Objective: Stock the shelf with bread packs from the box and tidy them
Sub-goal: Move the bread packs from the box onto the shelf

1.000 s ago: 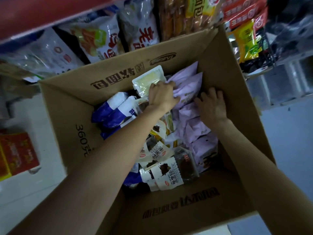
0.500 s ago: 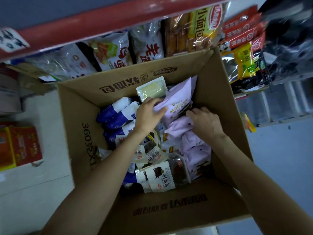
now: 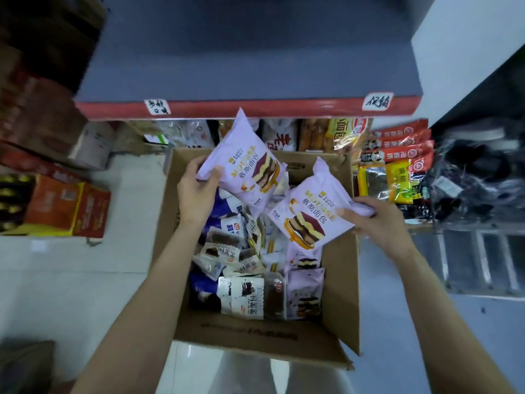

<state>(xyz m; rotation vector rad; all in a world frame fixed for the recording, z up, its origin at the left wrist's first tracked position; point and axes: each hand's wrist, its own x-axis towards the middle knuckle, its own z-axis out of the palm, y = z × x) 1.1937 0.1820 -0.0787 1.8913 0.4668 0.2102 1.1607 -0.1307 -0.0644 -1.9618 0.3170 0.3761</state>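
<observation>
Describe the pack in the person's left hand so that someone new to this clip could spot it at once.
Start at the open cardboard box on the floor below the red-edged shelf. Over its far left corner the left hand grips a lilac bread pack. Unlike its twin in the right hand, it reaches up across the shelf edge.

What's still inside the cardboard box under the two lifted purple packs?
The cardboard box still holds more purple packs, blue-and-white packs and a dark chocolate bread pack. Lower layers are covered.

Hands (image 3: 196, 191) hold lilac packs (image 3: 245, 163); box (image 3: 339, 268) below
</observation>
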